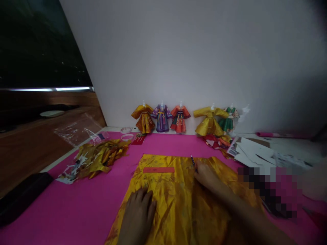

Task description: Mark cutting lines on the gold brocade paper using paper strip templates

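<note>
A large sheet of patterned yellow paper lies on the pink table cover, with a red strip printed near its far edge. My left hand rests flat on the sheet's near left part, fingers together. My right hand is on the sheet's far middle and grips a thin pen-like tool, its tip pointing away from me toward the sheet's far edge.
Several small paper robes on stands line the white wall: orange, purple, red, yellow, green. Gold paper scraps lie at left, tape rolls behind them, white paper sheets at right, a dark case at the left edge.
</note>
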### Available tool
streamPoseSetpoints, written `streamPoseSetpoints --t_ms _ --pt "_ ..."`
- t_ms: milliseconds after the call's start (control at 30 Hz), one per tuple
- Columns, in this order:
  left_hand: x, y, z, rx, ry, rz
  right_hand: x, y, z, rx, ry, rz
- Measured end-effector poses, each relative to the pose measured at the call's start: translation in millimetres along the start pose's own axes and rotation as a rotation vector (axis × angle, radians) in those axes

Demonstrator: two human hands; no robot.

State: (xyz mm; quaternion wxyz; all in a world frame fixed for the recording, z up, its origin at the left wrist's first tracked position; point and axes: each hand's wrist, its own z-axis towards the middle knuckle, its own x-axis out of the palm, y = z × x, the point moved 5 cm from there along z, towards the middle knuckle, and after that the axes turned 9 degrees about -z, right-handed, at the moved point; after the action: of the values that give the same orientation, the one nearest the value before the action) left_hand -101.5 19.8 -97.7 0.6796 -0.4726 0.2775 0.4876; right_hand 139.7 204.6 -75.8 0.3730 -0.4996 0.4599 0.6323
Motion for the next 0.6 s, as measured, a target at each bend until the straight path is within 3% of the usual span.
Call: streamPoseSetpoints --t_ms 133,333,600 --pt "-0.8 -0.4 0.2 -0.002 -0.005 -0.004 -2.6 -2.0 3.1 -0.026 -0.022 0.028" --pt "-0.2 0.5 -0.6 -0.014 0.004 -0.009 -25.6 -6.9 0.2 -0.073 -0.105 0.186" --pt "1.2 0.6 1.4 -0.037 0.047 -0.017 -31.0 -5.7 -37.6 -0.212 -0.19 0.449"
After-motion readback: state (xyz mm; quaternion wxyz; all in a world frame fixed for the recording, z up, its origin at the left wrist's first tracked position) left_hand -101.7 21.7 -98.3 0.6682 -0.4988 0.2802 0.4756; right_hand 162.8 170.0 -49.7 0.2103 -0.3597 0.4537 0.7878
